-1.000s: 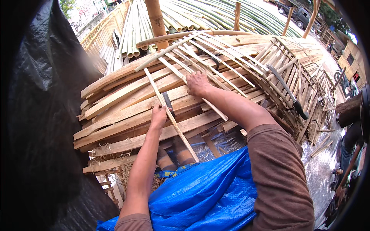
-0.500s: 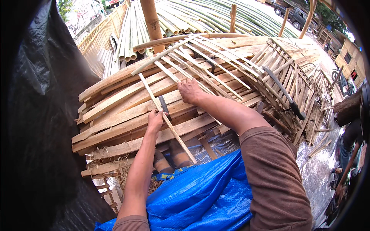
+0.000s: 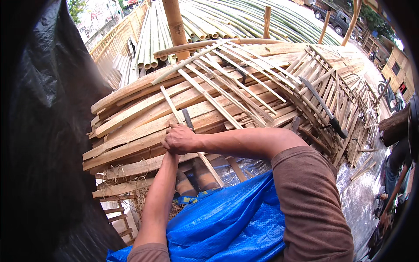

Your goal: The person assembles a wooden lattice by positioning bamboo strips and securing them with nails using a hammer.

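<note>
A thin wooden slat [image 3: 209, 169] slants across the plank bench, one end toward the far planks and the other near my lap. My right hand [image 3: 181, 138] is closed over its middle, fingers curled. Just beneath it, my left hand [image 3: 168, 147] grips the slat too, its fingers largely covered by the right. Beside the hands, a narrow dark flat piece [image 3: 187, 118] lies on the planks. To the right, several similar slats [image 3: 214, 99] fan out from a crosspiece [image 3: 190, 63], resting on the planks [image 3: 126, 126].
A curved blade with a black handle [image 3: 321, 105] rests on slatted frames [image 3: 345, 96] at right. A blue tarp [image 3: 222, 218] covers my lap. Dark plastic sheeting [image 3: 56, 109] hangs at left. Beyond an upright bamboo post [image 3: 174, 26] lie many long poles [image 3: 231, 19].
My right hand has moved left, from the fanned slats to the slat at my left hand, and now covers most of that hand. The held slat has barely shifted.
</note>
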`<state>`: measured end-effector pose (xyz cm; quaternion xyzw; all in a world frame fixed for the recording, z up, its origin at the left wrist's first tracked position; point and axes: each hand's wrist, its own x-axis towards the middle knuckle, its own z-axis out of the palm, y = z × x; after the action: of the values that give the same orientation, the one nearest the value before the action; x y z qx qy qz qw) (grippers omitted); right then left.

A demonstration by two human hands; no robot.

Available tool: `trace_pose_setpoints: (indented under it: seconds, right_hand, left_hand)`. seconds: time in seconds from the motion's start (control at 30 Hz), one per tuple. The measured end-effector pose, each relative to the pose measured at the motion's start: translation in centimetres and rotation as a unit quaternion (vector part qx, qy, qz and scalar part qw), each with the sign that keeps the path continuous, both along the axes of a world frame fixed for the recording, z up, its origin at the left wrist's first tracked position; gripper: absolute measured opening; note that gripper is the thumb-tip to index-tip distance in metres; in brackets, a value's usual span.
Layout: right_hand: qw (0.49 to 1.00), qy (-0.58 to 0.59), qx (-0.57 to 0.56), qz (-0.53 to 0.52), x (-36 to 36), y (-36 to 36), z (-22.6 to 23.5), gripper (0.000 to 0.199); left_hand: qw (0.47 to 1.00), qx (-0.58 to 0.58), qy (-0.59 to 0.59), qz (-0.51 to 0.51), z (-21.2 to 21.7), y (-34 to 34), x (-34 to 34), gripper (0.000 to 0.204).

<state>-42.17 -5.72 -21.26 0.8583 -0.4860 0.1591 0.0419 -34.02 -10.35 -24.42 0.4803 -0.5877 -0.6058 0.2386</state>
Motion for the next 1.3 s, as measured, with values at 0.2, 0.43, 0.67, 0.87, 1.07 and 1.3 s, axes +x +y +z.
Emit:
trace_pose_setpoints:
  seconds: [0.2,0.43,0.67,0.87,1.07,1.3]
  right_hand:
    - [0.989,-0.037,0.117,-0.081,0.9,0.4,2.5,0.032]
    - [0.987,-0.116,0.009,-0.110,0.5,0.6,1.6,0.034]
    - [0.981,-0.133,0.074,-0.121,1.0,1.2,1.5,0.039]
    - [0.973,-0.131,0.151,-0.120,0.5,0.8,2.1,0.036]
    - [0.973,-0.130,0.160,-0.102,-0.3,1.1,2.8,0.037]
    - [0.977,-0.120,0.127,-0.123,0.9,0.5,0.5,0.035]
  left_hand:
    - [1.000,-0.004,0.000,0.008,-0.8,0.3,0.4,0.024]
    - [1.000,-0.009,0.004,0.015,-0.8,0.5,-0.1,0.024]
    - [0.999,-0.012,0.011,0.028,-1.1,0.7,-0.1,0.024]
    - [0.999,-0.014,0.014,0.035,-1.6,1.1,-0.3,0.024]
    - [0.999,-0.013,0.015,0.039,-1.7,1.4,-0.4,0.024]
    - [0.999,-0.014,0.016,0.039,-1.7,1.1,-0.8,0.024]
